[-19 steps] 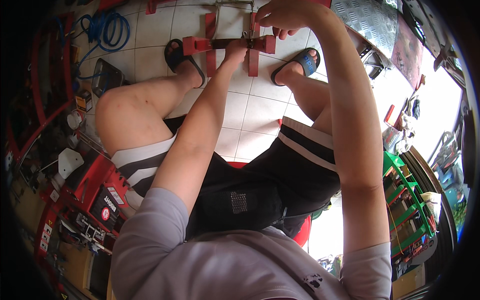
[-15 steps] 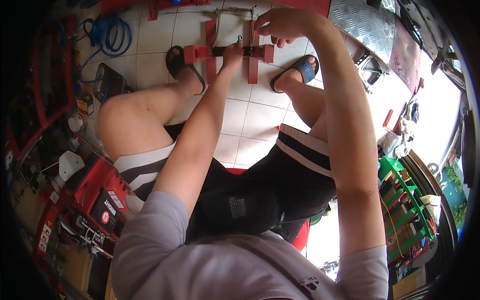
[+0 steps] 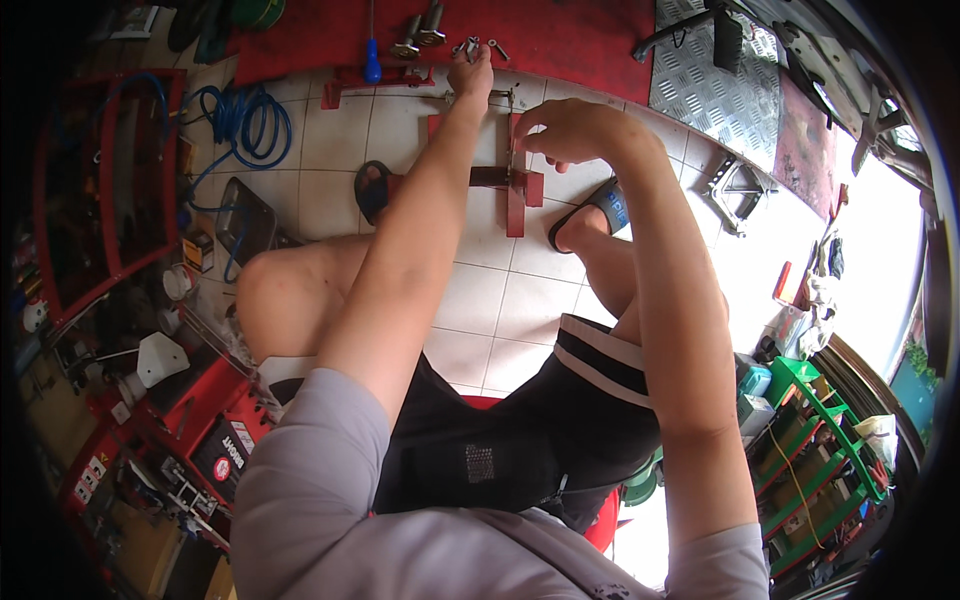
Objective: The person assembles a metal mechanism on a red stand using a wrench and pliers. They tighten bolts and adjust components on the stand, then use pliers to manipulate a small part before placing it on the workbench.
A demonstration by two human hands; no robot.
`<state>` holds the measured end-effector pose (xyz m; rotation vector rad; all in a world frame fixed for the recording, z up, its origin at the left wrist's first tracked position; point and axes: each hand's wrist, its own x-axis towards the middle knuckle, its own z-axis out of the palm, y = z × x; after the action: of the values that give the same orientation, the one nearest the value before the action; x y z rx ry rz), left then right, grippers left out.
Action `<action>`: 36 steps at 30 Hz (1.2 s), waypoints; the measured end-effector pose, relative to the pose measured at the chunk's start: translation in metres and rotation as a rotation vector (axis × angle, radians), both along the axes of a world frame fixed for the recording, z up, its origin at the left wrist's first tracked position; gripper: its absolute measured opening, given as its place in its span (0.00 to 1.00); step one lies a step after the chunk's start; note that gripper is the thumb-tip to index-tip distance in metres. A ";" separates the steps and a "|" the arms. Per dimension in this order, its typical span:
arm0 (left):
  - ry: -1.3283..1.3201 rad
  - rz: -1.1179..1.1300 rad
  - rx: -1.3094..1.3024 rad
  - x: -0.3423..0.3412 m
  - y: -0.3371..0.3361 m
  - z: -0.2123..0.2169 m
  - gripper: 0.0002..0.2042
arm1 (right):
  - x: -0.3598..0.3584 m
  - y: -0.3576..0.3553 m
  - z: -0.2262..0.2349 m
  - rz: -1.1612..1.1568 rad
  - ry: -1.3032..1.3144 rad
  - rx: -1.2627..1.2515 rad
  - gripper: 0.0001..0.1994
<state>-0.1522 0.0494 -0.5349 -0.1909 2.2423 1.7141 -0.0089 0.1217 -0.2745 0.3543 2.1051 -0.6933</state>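
The left hand (image 3: 472,76) seems to reach for small silvery metal parts (image 3: 472,46), far side; its grip I cannot tell. This calls for precise fingertips. The right hand (image 3: 575,127) hangs nearer, fingers apart.

One left hand (image 3: 471,75), one right hand (image 3: 575,130), two large bolts (image 3: 407,46), one screwdriver (image 3: 372,63).
Near the closest edge of one red platform (image 3: 580,40) are that single screwdriver and those two bolts; also one slim metal piece (image 3: 499,50), plus a cluster of small metal bits (image 3: 472,46) at the left hand, too small to count. Toward the platform's right end: one patterned metal sheet (image 3: 685,115). On the floor: two sandals (image 3: 371,193), one red stand (image 3: 515,215), one coil of blue hose (image 3: 238,125), one metal tray (image 3: 246,222). Nearer the person: one green rack (image 3: 797,375).
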 end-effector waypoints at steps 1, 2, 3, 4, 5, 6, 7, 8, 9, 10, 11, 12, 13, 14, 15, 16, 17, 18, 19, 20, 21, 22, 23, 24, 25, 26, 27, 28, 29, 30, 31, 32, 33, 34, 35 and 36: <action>0.004 0.021 0.007 -0.003 -0.006 0.002 0.08 | -0.001 0.002 0.001 0.004 0.004 -0.011 0.16; -0.031 0.008 0.020 0.008 -0.009 0.003 0.08 | 0.001 0.006 0.001 -0.007 -0.005 -0.015 0.17; -0.072 -0.016 0.041 0.030 -0.010 0.007 0.08 | 0.006 0.015 -0.001 -0.025 -0.016 0.008 0.17; -0.106 -0.033 0.056 0.048 -0.015 0.013 0.07 | 0.008 0.022 -0.003 -0.036 -0.021 0.025 0.18; -0.143 -0.078 0.011 0.064 -0.027 0.015 0.07 | 0.009 0.023 -0.004 -0.035 -0.022 0.035 0.18; -0.183 -0.119 -0.033 0.081 -0.042 0.014 0.06 | 0.010 0.022 -0.002 -0.055 -0.003 0.017 0.18; -0.228 -0.148 0.014 0.097 -0.052 0.013 0.06 | 0.008 0.022 -0.001 -0.047 0.004 -0.001 0.18; -0.274 -0.170 0.054 0.113 -0.064 0.013 0.06 | 0.005 0.019 -0.001 -0.033 0.010 -0.026 0.18; -0.322 -0.194 0.097 0.127 -0.073 0.013 0.06 | 0.003 0.017 -0.002 -0.022 0.015 -0.050 0.18; -0.364 -0.198 0.108 0.138 -0.079 0.012 0.07 | 0.002 0.016 -0.005 -0.029 0.015 -0.061 0.19; -0.402 -0.205 0.125 0.145 -0.081 0.016 0.08 | 0.001 0.015 -0.005 -0.043 0.020 -0.061 0.19; -0.440 -0.213 0.143 0.150 -0.082 0.019 0.09 | 0.001 0.013 -0.004 -0.057 0.025 -0.059 0.19; -0.427 -0.209 0.117 0.154 -0.083 0.022 0.10 | 0.001 0.011 -0.005 -0.072 0.029 -0.055 0.19; -0.411 -0.206 0.090 0.153 -0.085 0.025 0.11 | -0.001 0.010 -0.006 -0.065 0.027 -0.050 0.19; -0.395 -0.203 0.064 0.153 -0.086 0.029 0.11 | -0.001 0.009 -0.007 -0.059 0.016 -0.049 0.19; -0.340 -0.260 0.003 0.154 -0.086 0.032 0.09 | 0.000 0.009 -0.007 -0.054 0.004 -0.047 0.19; -0.324 -0.284 -0.020 0.153 -0.092 0.028 0.09 | -0.003 0.007 -0.006 -0.041 0.000 -0.049 0.19; -0.308 -0.309 -0.042 0.152 -0.097 0.023 0.09 | -0.004 0.005 -0.005 -0.041 0.005 -0.050 0.19; -0.292 -0.334 -0.065 0.150 -0.102 0.019 0.10 | -0.004 0.003 -0.004 -0.042 0.010 -0.050 0.19; -0.317 -0.389 -0.118 0.151 -0.102 0.020 0.10 | -0.003 0.004 -0.005 -0.049 0.009 -0.047 0.19; -0.342 -0.445 -0.170 0.151 -0.101 0.021 0.10 | -0.002 0.006 -0.006 -0.056 0.005 -0.040 0.19; -0.366 -0.502 -0.222 0.152 -0.099 0.022 0.10 | -0.001 0.008 -0.007 -0.065 0.001 -0.033 0.19; -0.341 -0.474 -0.157 0.155 -0.100 0.017 0.10 | -0.001 0.008 -0.008 -0.067 0.000 -0.030 0.19; -0.315 -0.448 -0.091 0.160 -0.100 0.012 0.10 | -0.002 0.008 -0.008 -0.062 0.001 -0.039 0.19; -0.290 -0.422 -0.026 0.164 -0.100 0.007 0.10 | -0.002 0.009 -0.009 -0.059 0.003 -0.047 0.19; -0.288 -0.411 0.013 0.165 -0.105 -0.005 0.09 | -0.004 0.007 -0.009 -0.048 0.006 -0.059 0.19; -0.283 -0.397 0.048 0.163 -0.110 -0.017 0.09 | -0.007 0.003 -0.009 -0.041 0.010 -0.065 0.19; -0.277 -0.381 0.083 0.161 -0.117 -0.028 0.09 | -0.009 -0.001 -0.007 -0.032 0.015 -0.072 0.19; -0.266 -0.396 0.056 0.163 -0.115 -0.027 0.09 | -0.007 0.001 -0.008 -0.041 0.012 -0.066 0.19; -0.254 -0.408 0.028 0.165 -0.113 -0.025 0.10 | -0.006 0.003 -0.009 -0.040 0.012 -0.065 0.19; -0.242 -0.419 -0.002 0.166 -0.113 -0.024 0.10 | -0.006 0.004 -0.009 -0.036 0.013 -0.066 0.19; -0.199 -0.449 -0.038 0.167 -0.109 -0.016 0.09 | -0.003 0.007 -0.009 -0.041 0.012 -0.062 0.20; -0.154 -0.477 -0.076 0.168 -0.107 -0.008 0.09 | -0.001 0.009 -0.008 -0.045 0.010 -0.055 0.20; -0.109 -0.505 -0.113 0.169 -0.104 0.000 0.09 | 0.000 0.010 -0.007 -0.048 0.009 -0.047 0.20; -0.115 -0.491 -0.098 0.167 -0.107 0.000 0.09 | 0.000 0.009 -0.006 -0.041 0.013 -0.047 0.20; -0.121 -0.478 -0.083 0.166 -0.109 -0.001 0.09 | -0.001 0.008 -0.006 -0.041 0.019 -0.065 0.19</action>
<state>0.0141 -0.0597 -0.5355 0.2050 2.0585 1.3219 -0.0100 0.1299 -0.2810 0.3570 2.0933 -0.7904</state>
